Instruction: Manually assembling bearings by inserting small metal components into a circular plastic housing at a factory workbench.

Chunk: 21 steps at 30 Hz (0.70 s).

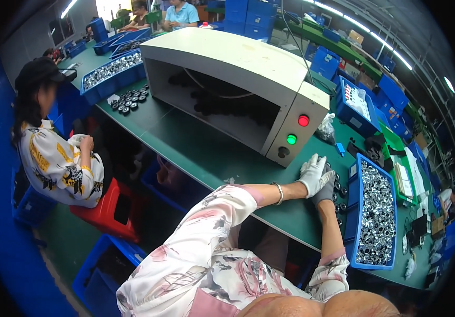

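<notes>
Our left hand, gloved white, lies flat over our right hand, which seems clenched on small dark rings at three o'clock of us. A nudge could roll rings off the green table beside the blue bin.

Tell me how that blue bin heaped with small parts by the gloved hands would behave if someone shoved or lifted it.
The blue bin is heaped with small shiny parts, so it is probably heavy for its size and would drag rather than glide over the green table. Its walls look like rigid plastic, so it should keep its shape. Tilted, the loose parts would likely slide and spill.
</notes>
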Motion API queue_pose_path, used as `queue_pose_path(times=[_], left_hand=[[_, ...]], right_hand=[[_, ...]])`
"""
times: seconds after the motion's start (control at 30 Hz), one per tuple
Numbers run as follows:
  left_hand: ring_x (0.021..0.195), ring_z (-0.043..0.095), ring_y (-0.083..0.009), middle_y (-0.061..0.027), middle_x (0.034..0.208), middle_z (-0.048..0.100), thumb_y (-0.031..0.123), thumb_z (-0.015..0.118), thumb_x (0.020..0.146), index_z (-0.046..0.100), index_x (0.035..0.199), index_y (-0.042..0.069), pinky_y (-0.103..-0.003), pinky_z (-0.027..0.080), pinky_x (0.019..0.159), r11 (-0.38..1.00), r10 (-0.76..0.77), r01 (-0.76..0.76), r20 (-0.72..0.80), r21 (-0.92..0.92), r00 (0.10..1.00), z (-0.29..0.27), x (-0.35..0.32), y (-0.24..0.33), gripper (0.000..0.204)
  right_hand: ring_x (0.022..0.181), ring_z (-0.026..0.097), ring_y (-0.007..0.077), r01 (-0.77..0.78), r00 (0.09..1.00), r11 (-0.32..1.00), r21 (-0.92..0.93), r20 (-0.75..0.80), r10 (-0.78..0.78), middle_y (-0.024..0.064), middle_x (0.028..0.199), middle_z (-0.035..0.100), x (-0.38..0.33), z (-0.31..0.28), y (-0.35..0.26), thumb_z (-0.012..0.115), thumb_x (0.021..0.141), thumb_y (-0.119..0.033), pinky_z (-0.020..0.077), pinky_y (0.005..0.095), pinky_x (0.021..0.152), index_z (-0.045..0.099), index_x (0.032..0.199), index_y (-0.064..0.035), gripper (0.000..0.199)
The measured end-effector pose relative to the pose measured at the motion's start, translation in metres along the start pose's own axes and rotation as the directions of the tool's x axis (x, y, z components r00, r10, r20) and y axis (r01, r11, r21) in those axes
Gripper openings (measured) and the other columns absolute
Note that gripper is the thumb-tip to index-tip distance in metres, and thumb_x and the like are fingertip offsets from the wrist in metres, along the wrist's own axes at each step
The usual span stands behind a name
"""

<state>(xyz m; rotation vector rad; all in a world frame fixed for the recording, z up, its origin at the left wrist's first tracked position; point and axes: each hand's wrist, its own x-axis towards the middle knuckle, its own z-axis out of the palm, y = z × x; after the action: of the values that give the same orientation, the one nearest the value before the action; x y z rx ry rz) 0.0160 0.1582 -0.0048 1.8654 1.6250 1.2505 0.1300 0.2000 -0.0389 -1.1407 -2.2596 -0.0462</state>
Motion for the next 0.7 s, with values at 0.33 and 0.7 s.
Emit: queue_pose_path(times=[0.33, 0.7], left_hand=[[0.14, 0.036, -0.0455, -0.0355, 0.15, 0.034, 0.041, 0.054, 0.1, 0.044, 0.142, -0.005, -0.042, 0.032, 0.116, 0.954, -0.1, 0.05, -0.156, -0.296, 0.983, -0.008, 0.005, -0.02, 0.063], [0.095, 0.069, -0.0161, -0.0086, 0.102, 0.073, 0.021, 0.062, 0.099, 0.068, 0.116, 0.0, -0.029, 0.055, 0.085, 0.877, 0.061, 0.033, 0.179, -0.48, 0.982, -0.158, -0.122, -0.022, 0.027]], right_hand=[[0.116, 0.054, 0.0418, 0.13, 0.986, 0.953, -0.274, -0.067, -0.153, 0.0195, 0.123, 0.061, 0.017, 0.023, -0.015, 0.055, 0.091, -0.031, 0.0411, 0.0509, 0.1, 0.061, 0.123, -0.0082, 0.04], [0.113, 0.054, 0.0347, 0.01, 0.998, 0.973, -0.232, 0.065, 0.005, 0.0132, 0.113, 0.064, 0.008, -0.027, -0.03, 0.068, 0.086, -0.028, 0.0408, 0.0485, 0.096, 0.063, 0.108, -0.0063, 0.031]])
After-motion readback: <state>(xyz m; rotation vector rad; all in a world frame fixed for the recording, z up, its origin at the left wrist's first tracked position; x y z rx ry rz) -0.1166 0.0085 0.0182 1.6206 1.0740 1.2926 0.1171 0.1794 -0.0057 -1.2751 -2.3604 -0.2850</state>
